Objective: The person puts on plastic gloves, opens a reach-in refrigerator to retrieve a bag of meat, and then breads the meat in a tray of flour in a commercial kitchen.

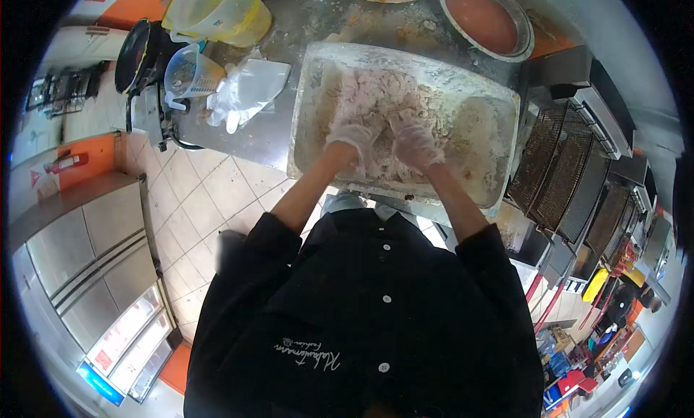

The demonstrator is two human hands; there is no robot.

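Note:
In front of me is a wide, flour-dusted tub with a heap of lumpy pieces coated in flour toward its far left. My left hand, in a thin clear plastic glove, rests at the near side of the heap. Close beside it on the right, my similarly gloved right hand reaches into the same floured pieces. The fingertips of both hands blend into the white coating, so their grip is hidden. Loose flour covers the tub floor to the right of my hands.
Left of the tub on the steel table lie clear plastic gloves, a small measuring jug and a large yellow-stained jug. A round pan of reddish liquid stands behind. Wire fryer baskets hang at right.

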